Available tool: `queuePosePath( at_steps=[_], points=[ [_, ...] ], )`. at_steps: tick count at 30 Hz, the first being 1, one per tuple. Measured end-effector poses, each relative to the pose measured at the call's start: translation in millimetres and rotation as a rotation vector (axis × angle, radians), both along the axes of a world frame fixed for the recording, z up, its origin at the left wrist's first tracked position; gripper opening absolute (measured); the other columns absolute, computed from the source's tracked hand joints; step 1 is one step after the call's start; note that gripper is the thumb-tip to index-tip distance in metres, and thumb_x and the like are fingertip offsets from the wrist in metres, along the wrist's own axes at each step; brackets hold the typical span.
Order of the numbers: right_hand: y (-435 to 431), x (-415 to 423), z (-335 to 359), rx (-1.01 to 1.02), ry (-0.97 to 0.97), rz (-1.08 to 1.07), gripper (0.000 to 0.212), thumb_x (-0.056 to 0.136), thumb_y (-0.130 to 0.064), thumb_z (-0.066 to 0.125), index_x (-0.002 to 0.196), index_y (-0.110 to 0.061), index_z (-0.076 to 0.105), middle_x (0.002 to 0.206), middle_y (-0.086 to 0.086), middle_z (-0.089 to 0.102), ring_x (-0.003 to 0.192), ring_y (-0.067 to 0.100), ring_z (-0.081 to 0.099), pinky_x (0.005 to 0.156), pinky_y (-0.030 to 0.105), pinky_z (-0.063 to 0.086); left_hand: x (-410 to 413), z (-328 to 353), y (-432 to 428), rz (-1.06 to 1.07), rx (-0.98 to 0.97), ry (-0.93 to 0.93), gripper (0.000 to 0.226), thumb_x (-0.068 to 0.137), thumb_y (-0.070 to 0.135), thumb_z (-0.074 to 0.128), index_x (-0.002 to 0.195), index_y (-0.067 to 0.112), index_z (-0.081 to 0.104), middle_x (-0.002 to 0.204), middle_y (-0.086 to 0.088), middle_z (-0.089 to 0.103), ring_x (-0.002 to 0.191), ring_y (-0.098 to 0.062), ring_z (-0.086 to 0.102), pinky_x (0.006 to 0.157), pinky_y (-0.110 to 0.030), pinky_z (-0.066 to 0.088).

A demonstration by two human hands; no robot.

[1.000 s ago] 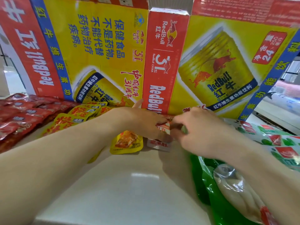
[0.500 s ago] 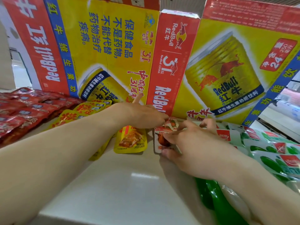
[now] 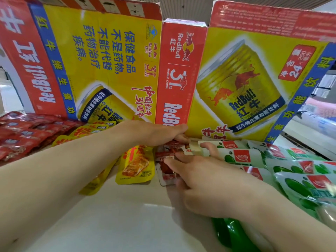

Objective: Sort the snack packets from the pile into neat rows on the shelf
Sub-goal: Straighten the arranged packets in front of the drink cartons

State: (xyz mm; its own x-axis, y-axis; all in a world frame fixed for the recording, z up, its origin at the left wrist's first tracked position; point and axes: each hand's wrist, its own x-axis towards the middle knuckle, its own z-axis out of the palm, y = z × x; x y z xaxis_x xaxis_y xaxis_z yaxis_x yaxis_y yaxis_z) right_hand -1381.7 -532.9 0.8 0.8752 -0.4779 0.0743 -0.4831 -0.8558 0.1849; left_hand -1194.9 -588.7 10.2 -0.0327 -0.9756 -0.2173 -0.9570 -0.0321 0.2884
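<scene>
A short row of small red-and-white snack packets [image 3: 168, 171] lies on the white shelf [image 3: 112, 215] in front of the cardboard wall. My left hand [image 3: 154, 133] reaches over the far end of this row, and its fingers and thumb close on the back packets [image 3: 174, 143]. My right hand [image 3: 205, 182] rests palm down on the near packets with fairly straight, spread fingers. The index finger lies across the front packet. A yellow packet [image 3: 135, 166] sits just left of the row.
Flattened Red Bull cartons [image 3: 181, 70] stand as a back wall. Rows of red packets [image 3: 21, 135] and yellow packets [image 3: 87, 130] fill the left. Green-and-white packets [image 3: 291, 166] lie in rows at the right, and a green bag [image 3: 229, 231] sits under my right forearm.
Both hands moved from pinching a packet between them to the row: the left slid to its back end, and the right spread flat over the front packets.
</scene>
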Motion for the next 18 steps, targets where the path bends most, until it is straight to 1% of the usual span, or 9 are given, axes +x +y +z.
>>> queuePosePath(
  at_steps=[2, 3, 4, 6, 8, 10, 13, 15, 18],
  points=[
    [2.0, 1.7, -2.3, -0.010, -0.030, 0.013, 0.047, 0.095, -0.035, 0.038, 0.141, -0.026, 0.033, 0.129, 0.001, 0.051, 0.124, 0.023, 0.046, 0.112, 0.050, -0.011, 9.9, -5.5, -8.5, -0.030, 0.006, 0.077, 0.080, 0.086, 0.083, 0.010, 0.139, 0.040, 0.051, 0.156, 0.013, 0.036, 0.147, -0.012, 0.025, 0.120, -0.047, 0.008],
    [3.8, 2.2, -3.1, -0.023, -0.036, 0.019, 0.043, 0.094, -0.035, 0.038, 0.136, -0.025, 0.037, 0.121, 0.001, 0.054, 0.116, 0.024, 0.051, 0.112, 0.049, -0.007, 9.2, -5.1, -4.3, -0.026, 0.003, 0.085, 0.083, 0.083, 0.085, 0.009, 0.138, 0.040, 0.052, 0.155, 0.013, 0.037, 0.146, -0.012, 0.026, 0.120, -0.045, 0.010],
    [5.9, 2.6, -3.4, -0.038, -0.043, 0.026, 0.038, 0.094, -0.036, 0.039, 0.130, -0.025, 0.040, 0.114, 0.001, 0.056, 0.109, 0.025, 0.053, 0.111, 0.047, -0.003, 8.0, -6.1, -4.2, -0.074, -0.004, 0.055, 0.075, 0.091, 0.075, 0.006, 0.139, 0.039, 0.051, 0.155, 0.013, 0.035, 0.146, -0.010, 0.024, 0.119, -0.043, 0.010],
    [11.2, 2.7, -3.9, -0.067, -0.041, 0.030, 0.031, 0.094, -0.037, 0.040, 0.122, -0.023, 0.042, 0.107, 0.002, 0.057, 0.101, 0.027, 0.054, 0.110, 0.047, 0.001, 4.0, -2.0, -2.5, -0.063, -0.014, 0.039, 0.065, 0.102, 0.055, 0.000, 0.141, 0.036, 0.049, 0.156, 0.013, 0.033, 0.146, -0.008, 0.022, 0.119, -0.043, 0.009],
    [15.9, 3.4, -3.9, -0.099, -0.019, 0.025, 0.034, 0.093, -0.038, 0.039, 0.123, -0.022, 0.042, 0.107, 0.003, 0.057, 0.101, 0.028, 0.054, 0.108, 0.046, 0.000, 3.2, 1.0, 0.7, -0.048, -0.019, 0.104, 0.067, 0.102, 0.056, 0.000, 0.139, 0.036, 0.051, 0.155, 0.012, 0.035, 0.145, -0.009, 0.024, 0.119, -0.042, 0.012],
    [19.4, 4.5, -4.2, -0.134, 0.004, 0.005, 0.039, 0.093, -0.040, 0.037, 0.127, -0.022, 0.041, 0.106, 0.002, 0.058, 0.100, 0.028, 0.054, 0.103, 0.046, -0.001, 6.1, -1.4, 3.8, -0.022, -0.008, 0.189, 0.071, 0.099, 0.062, 0.002, 0.136, 0.033, 0.056, 0.152, 0.008, 0.041, 0.143, -0.014, 0.031, 0.118, -0.042, 0.019],
    [22.0, 5.5, -4.6, -0.133, -0.008, -0.026, 0.033, 0.093, -0.041, 0.035, 0.118, -0.023, 0.046, 0.102, 0.000, 0.056, 0.097, 0.026, 0.054, 0.101, 0.049, 0.002, 5.5, -1.3, 9.6, -0.017, -0.030, 0.219, 0.071, 0.097, 0.066, 0.004, 0.125, 0.036, 0.062, 0.144, 0.007, 0.050, 0.135, -0.017, 0.042, 0.117, -0.045, 0.025],
    [22.6, 6.5, -3.8, -0.112, -0.030, -0.041, 0.028, 0.093, -0.041, 0.036, 0.112, -0.024, 0.049, 0.099, -0.001, 0.056, 0.096, 0.025, 0.053, 0.101, 0.048, 0.003, 4.4, 2.2, 14.7, -0.051, -0.083, 0.152, 0.064, 0.100, 0.064, 0.009, 0.124, 0.037, 0.062, 0.142, 0.009, 0.051, 0.131, -0.014, 0.043, 0.115, -0.043, 0.027],
    [21.2, 5.7, -2.3, -0.113, -0.035, -0.061, 0.025, 0.095, -0.040, 0.038, 0.107, -0.026, 0.053, 0.093, -0.004, 0.055, 0.094, 0.023, 0.053, 0.099, 0.047, 0.003, 8.4, 5.6, 22.7, -0.126, -0.184, -0.014, 0.043, 0.108, 0.042, 0.023, 0.130, 0.026, 0.056, 0.140, 0.004, 0.052, 0.127, -0.016, 0.045, 0.110, -0.037, 0.034]
  ],
)
